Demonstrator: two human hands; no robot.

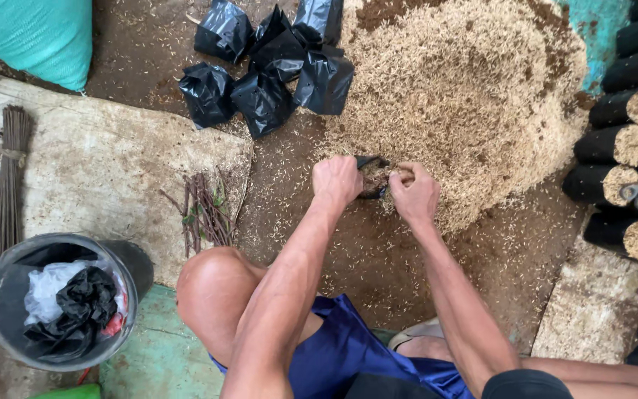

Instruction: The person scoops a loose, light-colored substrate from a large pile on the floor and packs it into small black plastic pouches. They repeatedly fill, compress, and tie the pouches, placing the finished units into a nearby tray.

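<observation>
Left hand point(337, 179) clenches the rim of a small black bag point(373, 177) at the husk pile's point(467, 89) seven o'clock edge; right hand point(413, 195) pinches husk into it. A slack rim could spill the fill.

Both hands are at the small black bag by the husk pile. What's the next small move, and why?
Probably scoop more husk in with the right hand while the left hand holds the black bag open. The bag sits at the edge of the husk pile and looks only partly filled, unlike the packed bags stacked at the right.
</observation>
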